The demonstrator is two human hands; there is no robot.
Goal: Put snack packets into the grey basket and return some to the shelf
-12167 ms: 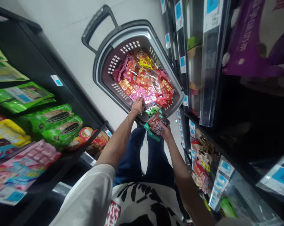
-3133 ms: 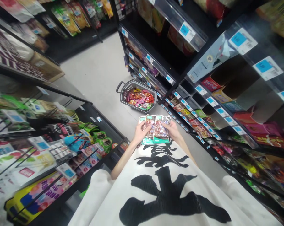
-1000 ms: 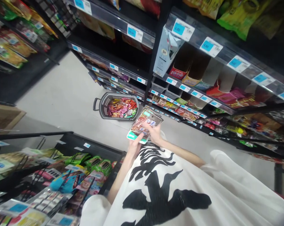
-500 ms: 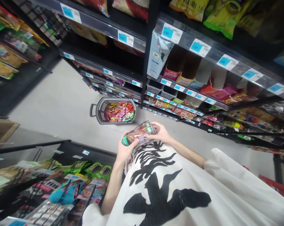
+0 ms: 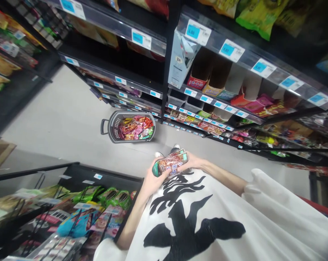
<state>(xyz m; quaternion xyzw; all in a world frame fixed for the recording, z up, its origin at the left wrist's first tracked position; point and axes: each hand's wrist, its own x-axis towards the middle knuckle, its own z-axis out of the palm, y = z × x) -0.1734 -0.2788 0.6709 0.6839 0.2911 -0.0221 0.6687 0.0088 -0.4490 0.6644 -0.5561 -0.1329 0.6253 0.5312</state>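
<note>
**Snack packets gripped in both hands, loaded basket on the floor**

The person held a small stack of snack packets (image 5: 172, 164) in front of the body, between the left hand (image 5: 150, 178) and the right hand (image 5: 193, 160). Near the wall shelves (image 5: 117, 67), a grey basket (image 5: 131, 141) stood on the floor (image 5: 71, 119), ahead of the hands and off to their left, well apart from them. Red, pink and green packs (image 5: 135, 127) lay heaped inside it. So that much was in the basket, while the held stack was out of it, up in the hands. At least two packets overlapped there; I could not tell the full count.

The stack's long axis ran crosswise, from one hand to the other, slanting so that the right-hand end lay a little farther from the body. Its green end pointed toward the left hand, and a small green label sat at the other end. The printed face was turned up toward the person, and the stack looked slightly bowed.

Both hands were closed on it. The left thumb pressed along the near side and the right thumb lay over the print, pinching the packets against fingers mostly hidden behind. The basket's handle (image 5: 103, 127) stuck out on the left, at the end away from the shoes (image 5: 158, 154).
</note>
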